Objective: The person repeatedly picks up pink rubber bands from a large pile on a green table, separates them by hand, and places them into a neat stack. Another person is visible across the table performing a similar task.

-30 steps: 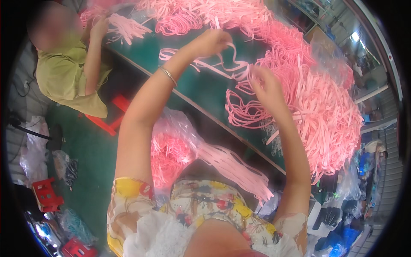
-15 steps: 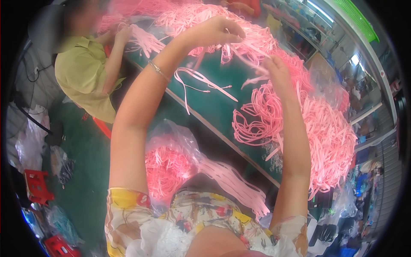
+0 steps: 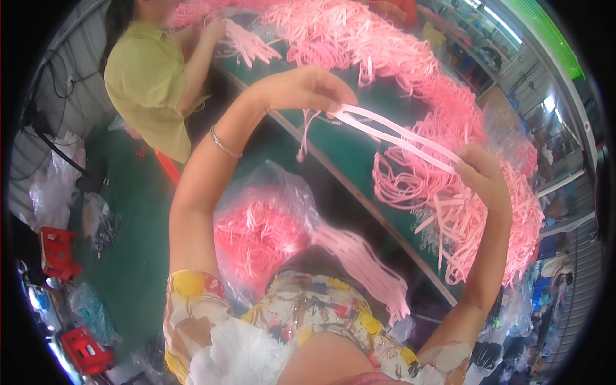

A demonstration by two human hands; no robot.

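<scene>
Two flat pink straps (image 3: 401, 140) stretch side by side between my hands, over the green table. My left hand (image 3: 305, 90) pinches their left end between thumb and fingers. At the right end, my right hand (image 3: 486, 174) grips them with curled fingers, near the big pink pile. Thin pink strands with small tips (image 3: 305, 138) show just below my left hand, at the table's edge; whether they hang from it or lie there I cannot tell. Darker pink looped straps (image 3: 401, 179) lie on the table under the stretched pair.
A long heap of pink straps (image 3: 359, 38) curves along the table (image 3: 378, 221). A clear bag of pink straps (image 3: 260, 240) and a strap bundle (image 3: 366, 263) are close to my body. At left, a co-worker in a green shirt (image 3: 144, 83) handles straps. Red stools (image 3: 59, 252) stand on the floor.
My hands have drawn apart, my right hand moving right and nearer and my left hand coming down. The straps, loose and bent before, are now pulled taut between them. The view has shifted slightly.
</scene>
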